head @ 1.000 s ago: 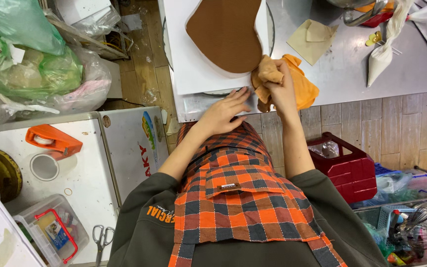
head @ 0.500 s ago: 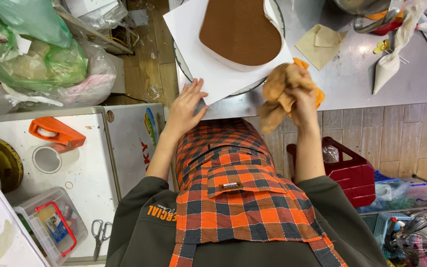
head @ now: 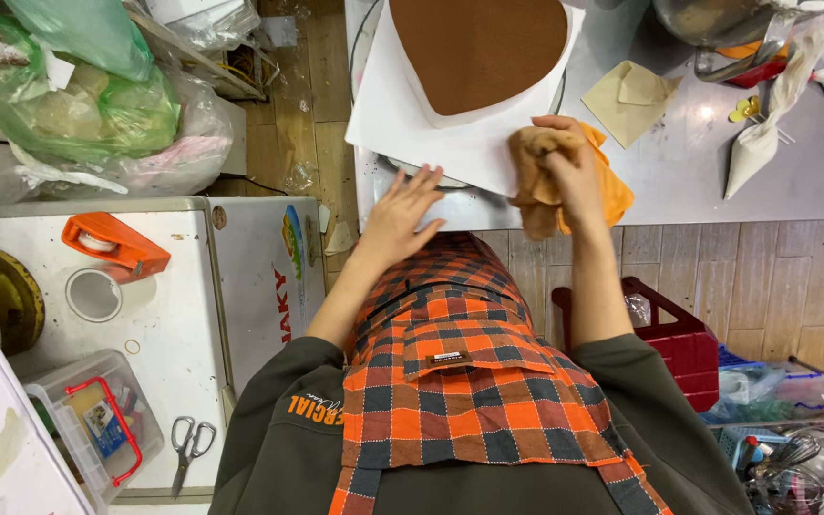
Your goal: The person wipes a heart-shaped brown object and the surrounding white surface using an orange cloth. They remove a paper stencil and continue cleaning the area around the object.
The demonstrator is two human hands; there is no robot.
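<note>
Over steel counter (head: 717, 181), wooden floor (head: 774, 277)

Brown heart-shaped cake (head: 477, 48) cut off above (top edge).

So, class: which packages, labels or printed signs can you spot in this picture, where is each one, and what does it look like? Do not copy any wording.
Clear lidded box: lower left on the white chest, red handle, small printed packets inside.
Chest sticker: on the chest's side, oval, green, yellow and blue.
Apron tag: on the checked apron pocket, small dark rectangle.
Green bags: upper left, bulging, translucent.
</note>
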